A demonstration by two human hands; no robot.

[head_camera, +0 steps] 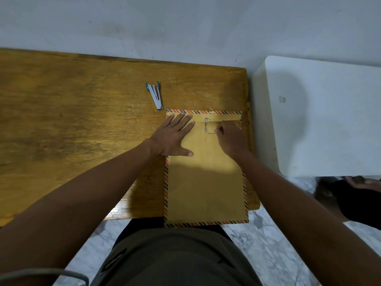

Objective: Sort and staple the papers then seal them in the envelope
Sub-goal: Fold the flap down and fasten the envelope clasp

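Envelope (204, 182) under left hand (172, 137), flat.

Stapler (155, 96) behind envelope's (206, 182) left corner

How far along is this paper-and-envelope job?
Looks nearly finished. No loose papers show, the stapler lies set aside on the desk, and the envelope flap is folded down. Now the left hand presses the envelope flat while the right hand pinches the closure string by the buttons. Left: finishing the tie.
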